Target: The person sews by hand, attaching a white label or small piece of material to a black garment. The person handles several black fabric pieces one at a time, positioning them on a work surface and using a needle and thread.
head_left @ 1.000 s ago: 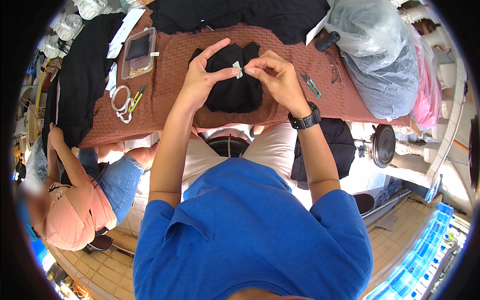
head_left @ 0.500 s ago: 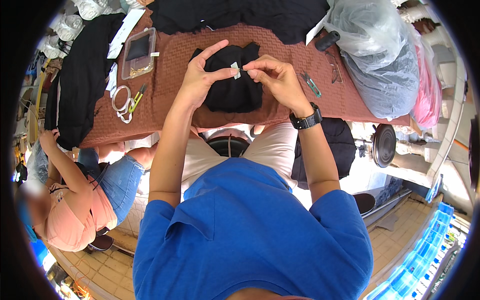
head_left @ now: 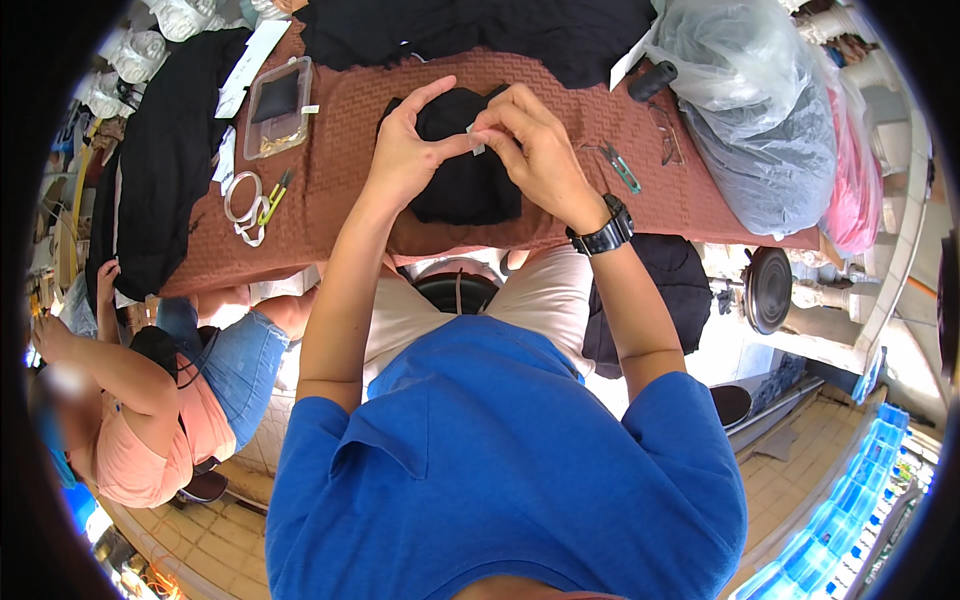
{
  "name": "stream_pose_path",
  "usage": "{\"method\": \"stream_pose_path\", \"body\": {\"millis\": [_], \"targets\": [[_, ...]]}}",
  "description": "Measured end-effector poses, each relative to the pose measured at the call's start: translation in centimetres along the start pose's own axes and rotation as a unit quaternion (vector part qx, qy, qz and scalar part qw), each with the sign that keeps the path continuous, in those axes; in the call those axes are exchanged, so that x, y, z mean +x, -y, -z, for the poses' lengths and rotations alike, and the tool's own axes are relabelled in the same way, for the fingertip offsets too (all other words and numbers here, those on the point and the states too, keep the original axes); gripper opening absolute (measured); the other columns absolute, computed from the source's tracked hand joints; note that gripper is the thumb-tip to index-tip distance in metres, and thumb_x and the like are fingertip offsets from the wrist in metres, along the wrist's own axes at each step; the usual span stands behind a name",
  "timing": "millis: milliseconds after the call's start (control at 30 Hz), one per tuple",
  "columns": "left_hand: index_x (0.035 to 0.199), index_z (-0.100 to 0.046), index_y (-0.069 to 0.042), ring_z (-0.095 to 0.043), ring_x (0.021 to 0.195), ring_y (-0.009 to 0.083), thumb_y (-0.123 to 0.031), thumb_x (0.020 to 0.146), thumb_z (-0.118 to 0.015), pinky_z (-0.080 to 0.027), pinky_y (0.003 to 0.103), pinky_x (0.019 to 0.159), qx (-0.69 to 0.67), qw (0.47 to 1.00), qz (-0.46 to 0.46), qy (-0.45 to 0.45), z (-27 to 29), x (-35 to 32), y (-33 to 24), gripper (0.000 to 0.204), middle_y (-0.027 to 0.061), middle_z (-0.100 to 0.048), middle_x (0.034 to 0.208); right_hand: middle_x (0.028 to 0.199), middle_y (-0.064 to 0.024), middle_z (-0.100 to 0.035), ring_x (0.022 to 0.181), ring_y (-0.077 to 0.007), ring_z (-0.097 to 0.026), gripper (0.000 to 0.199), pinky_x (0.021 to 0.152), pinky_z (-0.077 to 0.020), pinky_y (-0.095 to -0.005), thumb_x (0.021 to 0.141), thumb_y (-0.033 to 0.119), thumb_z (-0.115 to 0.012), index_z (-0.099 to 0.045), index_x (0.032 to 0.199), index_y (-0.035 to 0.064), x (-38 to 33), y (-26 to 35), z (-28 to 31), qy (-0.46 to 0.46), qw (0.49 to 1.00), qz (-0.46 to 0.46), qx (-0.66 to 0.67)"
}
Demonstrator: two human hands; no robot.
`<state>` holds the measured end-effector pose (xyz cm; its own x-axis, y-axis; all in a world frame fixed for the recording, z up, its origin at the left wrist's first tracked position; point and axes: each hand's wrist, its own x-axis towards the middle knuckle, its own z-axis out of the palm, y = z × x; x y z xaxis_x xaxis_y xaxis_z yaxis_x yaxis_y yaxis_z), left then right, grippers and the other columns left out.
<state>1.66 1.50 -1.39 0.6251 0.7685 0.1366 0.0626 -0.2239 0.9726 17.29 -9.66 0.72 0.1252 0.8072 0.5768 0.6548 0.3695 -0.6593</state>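
A piece of black cloth [head_left: 468,190] lies on the brown-covered table in front of me, with a small whitish label [head_left: 477,149] on it. My left hand [head_left: 412,150] has its thumb pressed at the label's left side, while its index finger points up and away. The fingers underneath are hidden. My right hand [head_left: 535,150], with a black watch on the wrist, is closed in a pinch right at the label, close to the left thumb tip. Whatever sits in this pinch is too small to make out.
Green thread snips [head_left: 622,168] and eyeglasses [head_left: 668,137] lie to the right, near a black thread spool [head_left: 654,81] and stuffed plastic bags [head_left: 760,120]. On the left are a clear box [head_left: 278,108], yellow-green snips [head_left: 273,198] and a tape roll [head_left: 242,195]. Another person [head_left: 150,400] sits at left.
My right hand has moved left and turned, bringing its fingertips onto the label beside the left thumb. The left hand has barely shifted. At left, the other person's arm has moved away from the black cloth.
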Motion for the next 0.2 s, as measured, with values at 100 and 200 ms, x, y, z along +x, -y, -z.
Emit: {"method": "stream_pose_path", "body": {"millis": [100,200], "targets": [[0.139,-0.057,-0.003,-0.064,0.113,0.0189,-0.001,0.073,-0.083,-0.049,0.033,0.102,-0.013,1.0,0.019,-0.002,0.3,0.0,0.3,0.072,0.0121,-0.067,0.125,0.092,-0.0104,-0.068,0.077,-0.0211,-0.067,0.004,0.069,-0.054,-0.032,0.095,0.0,-0.063,-0.063,0.098,0.0,1.6,2.5,2.0,-0.078,0.995,0.017,0.057],[0.139,-0.057,-0.003,-0.063,0.116,0.0219,0.0,0.071,-0.082,-0.048,0.033,0.103,0.048,0.998,-0.001,-0.029,0.7,0.2,1.8,0.072,0.0143,-0.066,0.128,0.092,-0.0138,-0.072,0.074,-0.018,-0.07,0.008,0.066,-0.0582,-0.0279,0.104,0.008,-0.054,-0.055,0.111,0.0026,3.1,6.5,5.7,-0.136,0.971,0.082,0.177]]}}
